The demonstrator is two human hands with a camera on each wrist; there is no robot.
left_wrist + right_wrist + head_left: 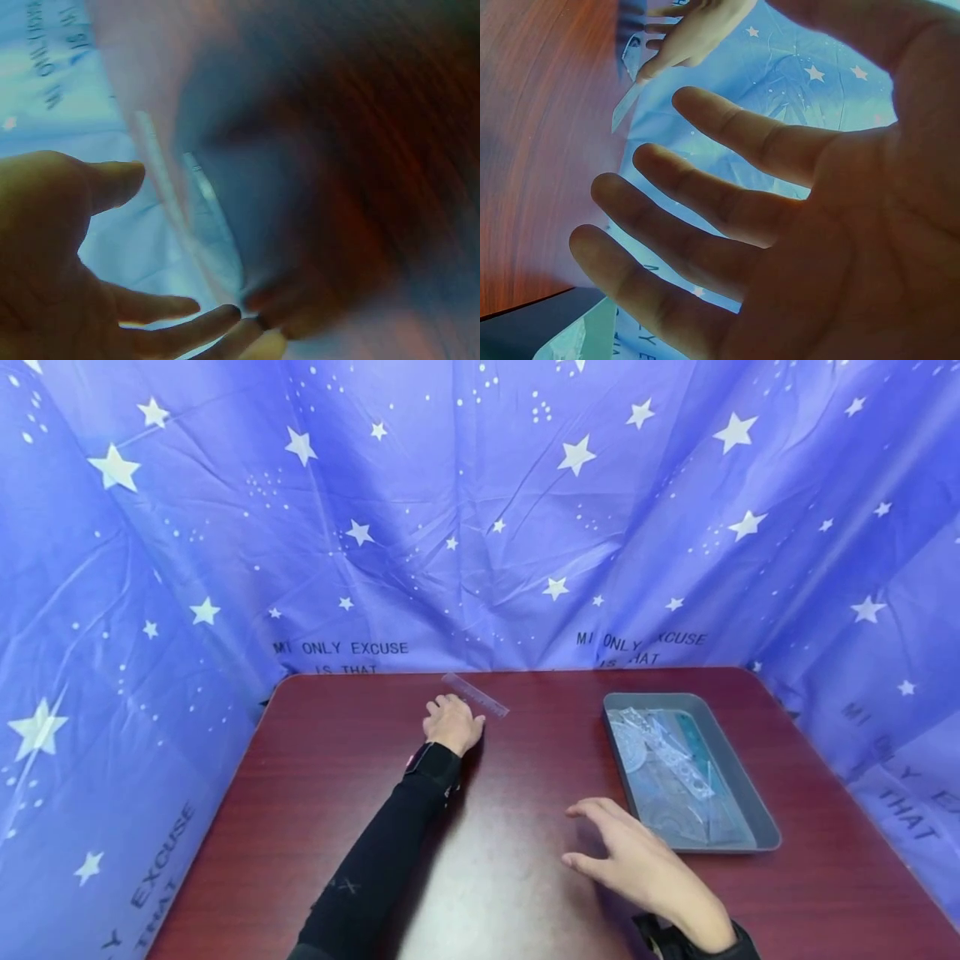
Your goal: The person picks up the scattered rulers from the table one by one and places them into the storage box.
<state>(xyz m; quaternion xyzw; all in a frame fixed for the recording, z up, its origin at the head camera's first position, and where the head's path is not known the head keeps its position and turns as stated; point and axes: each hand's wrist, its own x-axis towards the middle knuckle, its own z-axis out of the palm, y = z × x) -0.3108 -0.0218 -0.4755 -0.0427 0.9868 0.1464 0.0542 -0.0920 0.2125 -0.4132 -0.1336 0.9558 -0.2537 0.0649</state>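
A clear plastic ruler (480, 697) lies at a slant near the back edge of the table, left of its middle. My left hand (453, 724) is right in front of it, fingers loosely bent and palm turned toward the table. In the left wrist view, the fingertips (225, 319) come close to one end of the ruler (216, 217), and the thumb stands apart from them. My right hand (637, 860) hovers over the front right of the table, just left of a grey tray (738, 768). Its fingers are spread and relaxed, with nothing in them.
Inside the tray lie several clear plastic pieces, among them a strip with cut-outs (675, 760) and a rounded protractor-like piece (633, 752). The dark red wooden table (337, 752) ends at a blue star-printed curtain (465, 527) behind and at both sides.
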